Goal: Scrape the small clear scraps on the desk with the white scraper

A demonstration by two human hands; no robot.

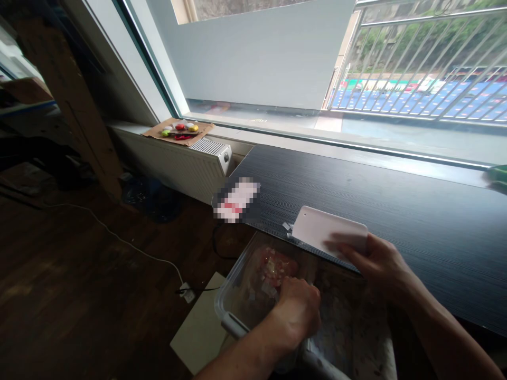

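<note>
My right hand [376,256] grips the right end of a thin white rectangular board [327,224] with a small hole in one corner. The board rests on the black table [396,206] near its front edge. Small white scraps [288,228] lie beside the board's left end. My left hand [297,309] is closed, knuckles up, over a clear plastic bin [227,301] below the table edge. Its fingertips are turned away, so anything in them is hidden. Inside the bin are a pinkish clump [277,264] and pale bits.
A blurred-out white and red item [237,200] lies at the table's left corner. Left of it, a radiator [190,163] carries a brown sheet [154,132] with several colored lumps. A white cable [130,249] crosses the dark floor to a socket block [186,292].
</note>
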